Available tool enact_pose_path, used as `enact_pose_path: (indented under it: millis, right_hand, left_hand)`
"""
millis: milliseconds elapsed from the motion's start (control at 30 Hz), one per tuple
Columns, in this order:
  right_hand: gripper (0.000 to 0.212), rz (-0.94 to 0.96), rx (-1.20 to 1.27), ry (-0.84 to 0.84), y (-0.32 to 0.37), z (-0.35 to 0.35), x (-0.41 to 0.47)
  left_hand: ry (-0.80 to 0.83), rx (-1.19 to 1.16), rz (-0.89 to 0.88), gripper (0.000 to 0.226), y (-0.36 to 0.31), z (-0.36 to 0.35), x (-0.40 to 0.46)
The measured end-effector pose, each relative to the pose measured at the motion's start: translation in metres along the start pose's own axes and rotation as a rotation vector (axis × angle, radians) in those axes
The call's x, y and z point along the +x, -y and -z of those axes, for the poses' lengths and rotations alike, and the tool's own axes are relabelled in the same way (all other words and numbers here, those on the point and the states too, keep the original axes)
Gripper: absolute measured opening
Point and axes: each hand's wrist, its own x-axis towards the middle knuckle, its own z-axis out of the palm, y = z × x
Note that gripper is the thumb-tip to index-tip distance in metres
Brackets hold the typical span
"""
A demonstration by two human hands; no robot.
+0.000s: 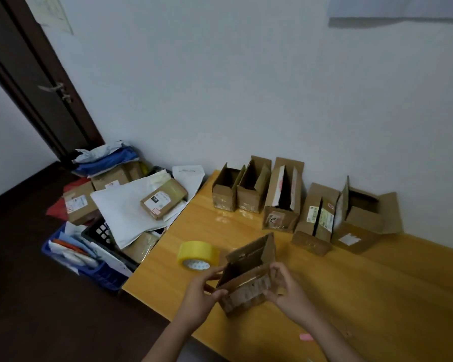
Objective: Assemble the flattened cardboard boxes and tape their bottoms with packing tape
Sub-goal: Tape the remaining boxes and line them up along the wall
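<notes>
Fingers of my left hand (198, 296) and right hand (285, 291) pinch opposite ends of small cardboard box (246, 278) on tabletop (364, 296), yellow packing tape roll (198, 254) just beside it, five assembled boxes (283, 194) behind.

Both bare forearms reach forward from the bottom edge and angle in toward each other. The left hand (198, 296) has its fingers curled, thumb and fingertips pinching the left end of the small cardboard box (246, 280). The right hand (289, 291) is held opposite, its fingers bent and pressed against the right end of the box, thumb raised above them, so the box sits between the two hands
</notes>
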Motion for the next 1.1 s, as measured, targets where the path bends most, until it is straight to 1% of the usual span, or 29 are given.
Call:
enact_pose_path:
  millis: [67, 100, 167, 233, 333, 400, 500, 600, 733, 800, 867, 900, 967, 1033, 1100]
  right_hand:
    - [0.024, 0.085, -0.075, -0.081, -0.002, 0.003, 0.002]
    - [0.020, 0.125, -0.113, -0.103, -0.004, 0.004, 0.002]
    - [0.019, 0.158, -0.169, -0.124, -0.008, 0.008, 0.001]
    - [0.019, 0.160, -0.156, -0.089, -0.010, 0.010, -0.001]
    - [0.020, 0.136, -0.102, -0.007, -0.015, 0.007, -0.003]
    - [0.022, 0.093, -0.055, 0.024, -0.020, 0.003, -0.005]
    - [0.028, 0.083, 0.016, -0.031, -0.024, -0.005, -0.006]
    - [0.029, 0.091, 0.001, -0.094, -0.026, -0.009, -0.005]
    - [0.030, 0.064, -0.006, -0.091, -0.030, -0.007, -0.006]
    - [0.025, 0.039, -0.038, -0.120, -0.031, -0.006, -0.006]
    - [0.012, -0.002, -0.082, -0.175, -0.029, -0.010, -0.007]
    - [0.013, -0.020, -0.090, -0.205, -0.027, -0.014, -0.008]
    - [0.034, -0.026, -0.066, -0.258, -0.023, -0.021, -0.008]
    - [0.056, -0.010, -0.087, -0.292, -0.020, -0.025, -0.007]
    - [0.076, 0.012, -0.109, -0.309, -0.021, -0.024, -0.007]
  left_hand:
    - [-0.097, -0.034, -0.027, 0.042, 0.001, -0.001, 0.000]
    - [-0.123, -0.035, -0.038, 0.036, 0.002, -0.001, 0.001]
    - [-0.121, -0.008, -0.055, 0.029, 0.006, -0.002, 0.000]
    - [-0.129, 0.028, -0.074, 0.027, 0.011, -0.005, -0.003]
    - [-0.185, 0.078, -0.148, 0.030, 0.016, -0.009, -0.004]
    - [-0.202, 0.073, -0.162, 0.032, 0.020, -0.011, -0.003]
    - [-0.179, 0.044, -0.144, 0.021, 0.024, -0.011, -0.001]
    - [-0.143, -0.017, -0.103, 0.024, 0.027, -0.009, 0.001]
    - [-0.006, 0.053, -0.123, 0.017, 0.032, -0.008, 0.007]
    - [0.031, 0.063, -0.102, 0.016, 0.035, -0.010, 0.010]
    - [0.021, 0.046, -0.040, 0.017, 0.036, -0.016, 0.010]
    - [0.003, 0.016, -0.016, 0.020, 0.036, -0.020, 0.009]
    - [-0.035, -0.009, -0.013, 0.033, 0.036, -0.026, 0.007]
    - [-0.067, 0.051, -0.065, 0.044, 0.037, -0.031, 0.005]
    - [-0.125, 0.173, -0.145, 0.058, 0.039, -0.035, 0.003]
